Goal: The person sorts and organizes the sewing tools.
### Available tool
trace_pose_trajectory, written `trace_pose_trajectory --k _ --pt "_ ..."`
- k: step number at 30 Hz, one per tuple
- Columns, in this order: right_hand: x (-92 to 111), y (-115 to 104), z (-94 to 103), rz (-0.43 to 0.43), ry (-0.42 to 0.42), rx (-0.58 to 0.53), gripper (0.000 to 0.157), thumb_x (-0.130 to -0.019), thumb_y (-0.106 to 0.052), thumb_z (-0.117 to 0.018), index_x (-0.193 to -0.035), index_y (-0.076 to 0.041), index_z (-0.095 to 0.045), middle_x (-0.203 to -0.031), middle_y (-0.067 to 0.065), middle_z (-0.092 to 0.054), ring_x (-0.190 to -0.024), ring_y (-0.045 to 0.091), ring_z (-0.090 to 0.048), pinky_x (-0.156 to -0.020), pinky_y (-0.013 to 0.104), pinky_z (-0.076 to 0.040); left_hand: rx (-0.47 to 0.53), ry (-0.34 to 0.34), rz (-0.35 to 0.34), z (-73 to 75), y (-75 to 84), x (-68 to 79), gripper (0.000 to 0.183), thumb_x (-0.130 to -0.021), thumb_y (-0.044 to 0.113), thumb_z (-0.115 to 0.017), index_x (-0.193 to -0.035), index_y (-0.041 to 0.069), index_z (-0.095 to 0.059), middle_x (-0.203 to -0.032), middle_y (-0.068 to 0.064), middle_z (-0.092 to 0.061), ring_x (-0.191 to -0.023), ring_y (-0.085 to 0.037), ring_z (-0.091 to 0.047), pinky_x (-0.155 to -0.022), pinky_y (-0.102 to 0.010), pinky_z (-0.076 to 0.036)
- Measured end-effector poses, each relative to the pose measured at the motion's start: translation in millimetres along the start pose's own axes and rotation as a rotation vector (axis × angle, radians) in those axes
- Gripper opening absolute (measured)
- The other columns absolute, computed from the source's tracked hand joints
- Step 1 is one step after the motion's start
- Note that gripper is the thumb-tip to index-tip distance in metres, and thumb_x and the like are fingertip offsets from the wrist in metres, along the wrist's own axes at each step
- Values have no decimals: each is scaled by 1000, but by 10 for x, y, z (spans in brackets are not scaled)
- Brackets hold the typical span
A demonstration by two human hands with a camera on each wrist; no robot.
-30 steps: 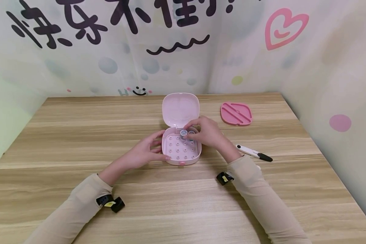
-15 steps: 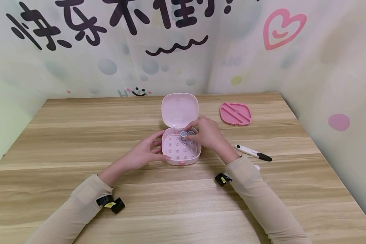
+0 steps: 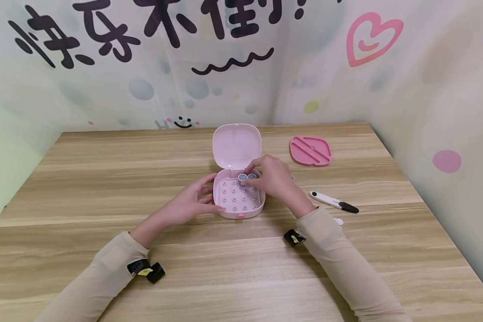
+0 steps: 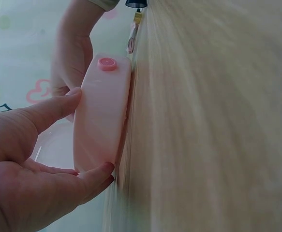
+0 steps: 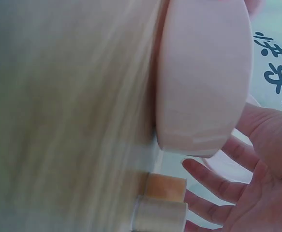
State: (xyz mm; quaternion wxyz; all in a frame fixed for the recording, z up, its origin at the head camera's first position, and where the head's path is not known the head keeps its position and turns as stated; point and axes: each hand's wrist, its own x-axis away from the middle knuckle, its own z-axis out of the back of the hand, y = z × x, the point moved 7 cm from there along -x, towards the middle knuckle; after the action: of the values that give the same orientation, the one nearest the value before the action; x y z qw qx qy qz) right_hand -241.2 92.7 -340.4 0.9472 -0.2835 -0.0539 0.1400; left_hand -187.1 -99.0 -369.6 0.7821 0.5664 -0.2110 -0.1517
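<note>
A pale pink box (image 3: 240, 214) stands on the table with its lid (image 3: 236, 146) raised. Rows of small pegs (image 3: 234, 199) cover its floor. My left hand (image 3: 190, 201) holds the box at its left side; in the left wrist view its thumb lies on the top edge and its fingers on the wall. Inside, near the back, my right hand (image 3: 274, 178) pinches a grey thread spool (image 3: 243, 178) between thumb and finger. A second grey spool (image 3: 251, 177) is right beside it, partly covered by the hand. The spool's lower end is hard to make out.
A darker pink slotted tray (image 3: 311, 150) lies at the back right. Right of my right wrist is a white tool with a black end (image 3: 334, 202). An orange spool (image 5: 166, 187) and a beige spool (image 5: 160, 214) stand beyond the box in the right wrist view.
Both hands keep almost the same places on the box and the grey spool. The head view has shifted only slightly.
</note>
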Motion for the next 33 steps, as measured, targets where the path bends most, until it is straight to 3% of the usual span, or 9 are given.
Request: trace_pose_trajectory --k 8,14,21,33 --pt "-4 21 61 61 -63 -125 27 -89 -22 -88 -111 -9 -80 -118 9 -77 -115 28 -63 -105 47 -55 5 -5 -20 -6 2 -8 94 -91 1 -79 -164 -7 -20 -168 -30 -26 -152 -50 -35 -120 -51 -41" --pt "5 25 122 91 -88 -149 27 -90 -20 -86 -113 -7 -80 -121 10 -76 -118 31 -64 -107 50 -54 10 0 -37 1 11 -3 95 -90 0 -79 -164 -8 -20 -169 -30 -25 -152 -51 -35 -121 -53 -41" --pt "31 61 190 73 -87 -186 29 -89 -17 -85 -115 -6 -79 -127 13 -75 -129 36 -61 -115 54 -50 25 -2 -37 4 9 0 94 -90 -2 -79 -164 -9 -20 -168 -31 -26 -151 -51 -36 -120 -52 -41" --pt "119 175 327 95 -43 -191 33 -89 -17 -86 -117 -4 -77 -128 16 -74 -127 38 -62 -114 58 -48 42 -15 -46 -9 14 5 92 -90 -4 -78 -164 -5 -23 -166 -29 -31 -151 -48 -38 -119 -49 -43"
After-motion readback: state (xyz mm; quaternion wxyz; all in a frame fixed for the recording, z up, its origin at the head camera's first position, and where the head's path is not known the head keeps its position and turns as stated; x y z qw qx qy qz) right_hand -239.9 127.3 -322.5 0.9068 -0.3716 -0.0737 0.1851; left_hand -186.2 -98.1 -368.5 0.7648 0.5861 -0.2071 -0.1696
